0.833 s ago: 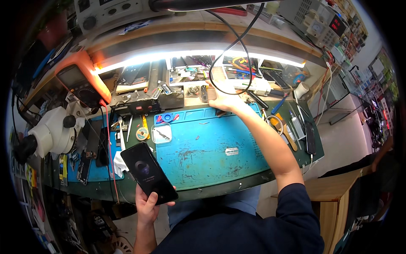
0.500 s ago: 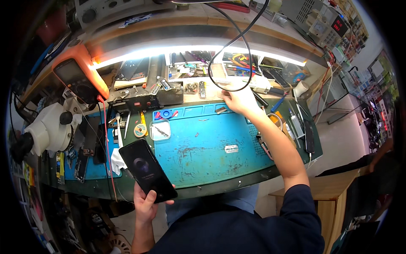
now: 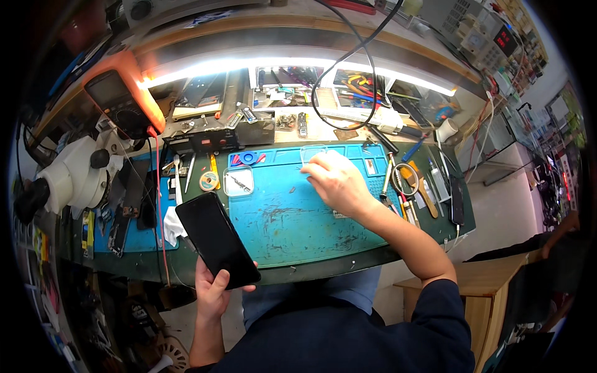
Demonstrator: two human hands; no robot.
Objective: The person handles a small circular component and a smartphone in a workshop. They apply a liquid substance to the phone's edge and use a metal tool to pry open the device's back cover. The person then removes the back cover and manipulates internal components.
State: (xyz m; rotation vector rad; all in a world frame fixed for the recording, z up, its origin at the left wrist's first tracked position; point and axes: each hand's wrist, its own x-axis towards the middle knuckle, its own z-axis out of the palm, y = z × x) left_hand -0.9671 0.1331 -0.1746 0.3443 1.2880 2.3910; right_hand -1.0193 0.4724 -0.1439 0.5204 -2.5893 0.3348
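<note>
My left hand (image 3: 211,286) grips a black phone (image 3: 216,236) with a dark screen, thumb on its lower part. My right hand (image 3: 333,180) is closed, its fingertips at what looks like a small clear plastic container (image 3: 313,150) above the upper part of the blue mat (image 3: 273,224); the fingers partly hide it. A clear box with small metal parts (image 3: 238,180) sits at the mat's left, below a blue round holder (image 3: 247,158). A small pale piece (image 3: 340,214) is mostly hidden under my right wrist.
A microscope (image 3: 68,180) and orange multimeter (image 3: 121,99) are at left, a looped black cable (image 3: 342,62) overhead. Pens, brushes and tools (image 3: 416,193) crowd the mat's right. Small parts and trays (image 3: 289,124) line the back. Another person's arm (image 3: 563,230) is at far right.
My right hand has come back from the rear shelf toward the mat's middle, a clear container now at its fingers. The phone's lit graphic has gone dark.
</note>
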